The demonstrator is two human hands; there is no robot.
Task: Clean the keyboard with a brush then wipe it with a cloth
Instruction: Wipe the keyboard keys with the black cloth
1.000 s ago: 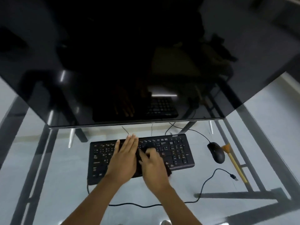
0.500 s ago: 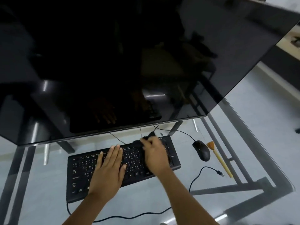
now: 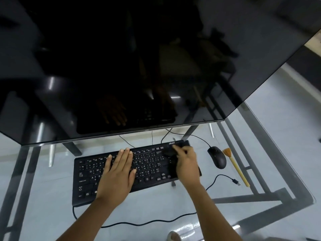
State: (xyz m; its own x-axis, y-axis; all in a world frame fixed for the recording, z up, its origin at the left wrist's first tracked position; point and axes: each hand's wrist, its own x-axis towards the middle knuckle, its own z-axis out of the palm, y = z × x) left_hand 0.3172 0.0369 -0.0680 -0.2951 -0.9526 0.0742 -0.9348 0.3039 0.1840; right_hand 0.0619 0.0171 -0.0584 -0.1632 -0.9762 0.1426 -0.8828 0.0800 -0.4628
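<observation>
The wiping step is in hand. The left hand (image 3: 118, 173) lies flat and open, palm down on the letter keys of the black corded keyboard (image 3: 149, 164), pinning it to the glass table (image 3: 43, 214). The right hand (image 3: 186, 164) is closed around a dark cloth (image 3: 169, 160), pressing it on the right-hand block of keys near the keyboard's far right corner.

To do this well, I would keep the left palm's weight steady so the board cannot slide on the glass, and draw the cloth in overlapping passes along the key rows, light enough not to lift a keycap.

The keyboard lies near the middle of the table, below the dark monitor (image 3: 156, 58). Its long axis runs left to right, the right end angled towards the far edge.

The wooden-handled brush (image 3: 236, 168) lies set down beside the black mouse (image 3: 217, 157), towards the table's right edge.
</observation>
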